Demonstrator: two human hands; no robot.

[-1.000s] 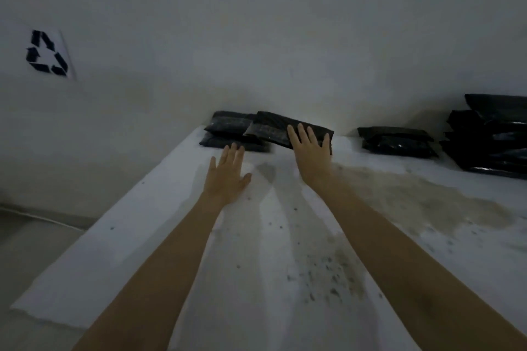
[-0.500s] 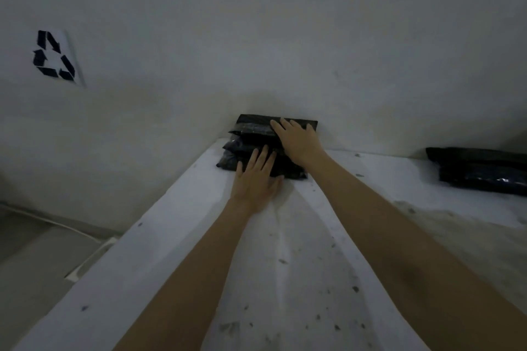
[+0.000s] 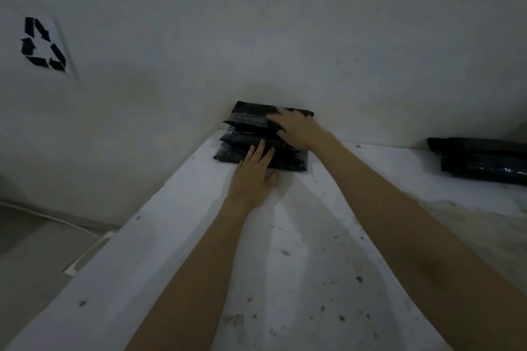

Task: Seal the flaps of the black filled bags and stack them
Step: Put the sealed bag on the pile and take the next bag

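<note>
A stack of three black filled bags (image 3: 242, 148) sits against the wall at the far left of the white table (image 3: 176, 236). The top bag (image 3: 251, 117) lies flat on the pile. My right hand (image 3: 296, 129) lies on top of that bag with fingers spread and flat. My left hand (image 3: 252, 177) rests on the table in front of the stack, its straight fingertips touching the front edge of the lowest bag.
Another pile of black bags (image 3: 482, 159) lies at the far right by the wall. A recycling sign (image 3: 42, 44) hangs on the left wall. The table's left edge drops to the floor, where a white cable (image 3: 57, 218) runs. Dark specks dot the tabletop.
The bag my right hand carried has come to rest on the stack. Both hands have moved forward to the pile, and the view has shifted left and closer.
</note>
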